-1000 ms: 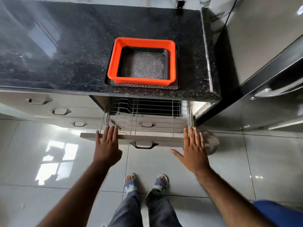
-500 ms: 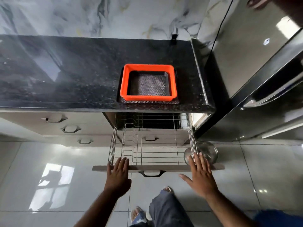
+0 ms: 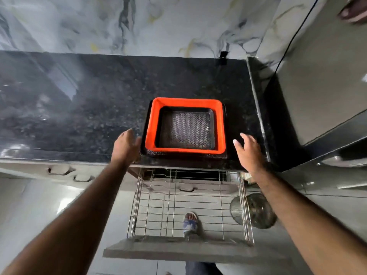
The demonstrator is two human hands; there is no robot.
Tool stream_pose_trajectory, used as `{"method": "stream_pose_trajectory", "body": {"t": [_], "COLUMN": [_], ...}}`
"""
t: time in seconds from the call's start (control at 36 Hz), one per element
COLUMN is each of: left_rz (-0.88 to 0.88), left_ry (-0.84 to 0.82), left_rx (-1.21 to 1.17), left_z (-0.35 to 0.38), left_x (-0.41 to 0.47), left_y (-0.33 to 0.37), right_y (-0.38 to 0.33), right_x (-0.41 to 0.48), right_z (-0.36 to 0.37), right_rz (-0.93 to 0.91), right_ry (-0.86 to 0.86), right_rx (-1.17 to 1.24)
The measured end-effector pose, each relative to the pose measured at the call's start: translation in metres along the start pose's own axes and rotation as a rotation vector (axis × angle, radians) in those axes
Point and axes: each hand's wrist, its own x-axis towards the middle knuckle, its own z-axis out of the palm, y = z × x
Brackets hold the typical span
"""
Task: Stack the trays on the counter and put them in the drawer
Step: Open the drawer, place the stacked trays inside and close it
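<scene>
Both hands have been lifted from the front of the pulled-out wire drawer (image 3: 188,211) to the black counter (image 3: 83,108), where the stacked trays (image 3: 184,126) are flanked. An orange tray is seen nested between a dark mesh tray inside it and a dark one beneath. The left hand (image 3: 125,144) is held open, seemingly touching the bottom tray's left edge, while the right hand (image 3: 248,150) is spread open just beside the stack.

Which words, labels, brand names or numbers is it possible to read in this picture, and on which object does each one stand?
None: no readable text appears anywhere.
The orange tray, the dark trays stacked with it, the black counter, the wire drawer and the fridge show no lettering.
</scene>
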Motion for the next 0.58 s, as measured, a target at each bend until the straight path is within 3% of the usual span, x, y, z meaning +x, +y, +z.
{"method": "stream_pose_trajectory", "body": {"t": [0.11, 0.31, 0.58], "left_rz": [-0.149, -0.156, -0.184], "left_ry": [-0.103, -0.118, 0.023], "left_rx": [0.013, -0.018, -0.095], "left_z": [0.016, 0.038, 0.032], "left_x": [0.044, 0.070, 0.048], "left_y": [-0.001, -0.002, 0.002], "right_y": [-0.014, -0.006, -0.003], "right_x": [0.042, 0.070, 0.055], "right_z": [0.011, 0.035, 0.018], "right_rz": [0.078, 0.168, 0.217], "right_ry": [-0.109, -0.140, -0.062], "right_rx": [0.045, 0.074, 0.195]}}
